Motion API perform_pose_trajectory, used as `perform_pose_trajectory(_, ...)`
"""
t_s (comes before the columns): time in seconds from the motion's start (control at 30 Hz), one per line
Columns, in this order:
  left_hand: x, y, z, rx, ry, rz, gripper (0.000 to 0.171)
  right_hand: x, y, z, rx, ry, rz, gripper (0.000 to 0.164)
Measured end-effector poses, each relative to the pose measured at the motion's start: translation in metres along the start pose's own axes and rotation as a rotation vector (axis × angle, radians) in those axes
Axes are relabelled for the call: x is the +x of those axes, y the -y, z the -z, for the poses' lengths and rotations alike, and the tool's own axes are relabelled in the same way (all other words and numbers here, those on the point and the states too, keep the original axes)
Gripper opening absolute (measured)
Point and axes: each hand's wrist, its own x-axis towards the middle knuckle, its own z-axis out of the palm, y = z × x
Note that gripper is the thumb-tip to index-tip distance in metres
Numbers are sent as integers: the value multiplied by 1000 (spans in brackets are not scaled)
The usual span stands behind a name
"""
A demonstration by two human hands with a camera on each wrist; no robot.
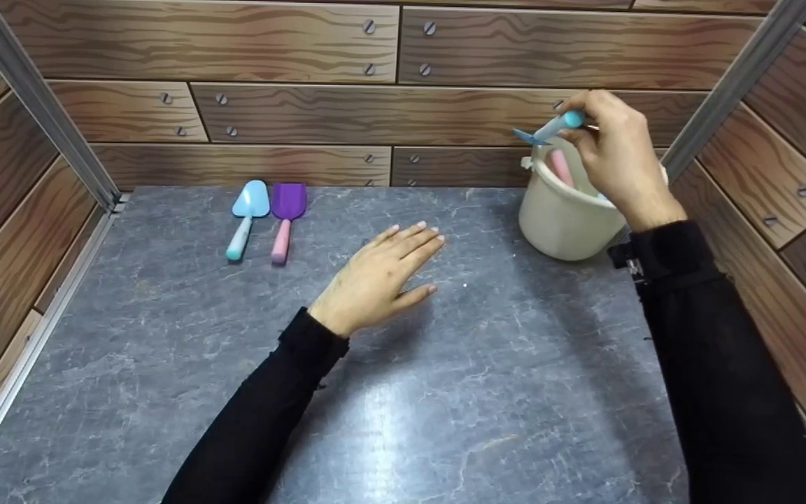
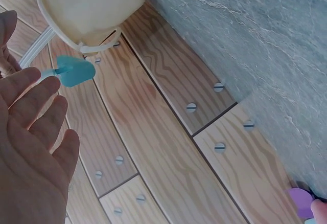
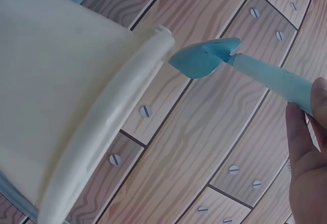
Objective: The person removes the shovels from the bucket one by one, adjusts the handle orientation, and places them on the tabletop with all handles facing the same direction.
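Observation:
My right hand point(image 1: 616, 143) pinches a small toy trowel point(image 3: 273, 75) by the end of its pale blue handle, above the rim of a cream bucket point(image 1: 564, 220). The trowel's blue blade point(image 3: 202, 59) points away from the fingers, beside the bucket rim in the right wrist view. Inside the bucket a pink handle point(image 1: 560, 168) leans against the wall. My left hand point(image 1: 382, 276) hovers palm down over the middle of the table, fingers straight, holding nothing. In the left wrist view the left hand's fingers point(image 2: 48, 127) show in front of the bucket and trowel.
On the back left of the grey marbled table point(image 1: 200, 364) lie a light blue trowel point(image 1: 251, 199) and a purple shovel point(image 1: 289, 201) with a pink handle, side by side. Wood-patterned panels point(image 1: 291, 112) and metal posts point(image 1: 46, 98) enclose the table at the back and sides.

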Motion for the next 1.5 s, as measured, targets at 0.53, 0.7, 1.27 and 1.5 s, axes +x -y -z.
perform_pose_trajectory(0.53, -1, 4, -3, -25, 1, 14, 74, -27, -12, -36, 82, -57, 54, 27)
perform_pose_trajectory(0.7, -1, 5, -5, -37, 10, 33, 74, -37, -12, -46, 94, -92, 95, 26)
perform_pose_trajectory(1.27, -1, 10, -10, -74, 14, 90, 77, -64, -4, -75, 173, -88, 184, 26)
perform_pose_trajectory(1.5, -1, 13, -11, -100, 19, 124, 76, -72, 1, -84, 162, -73, 199, 22)
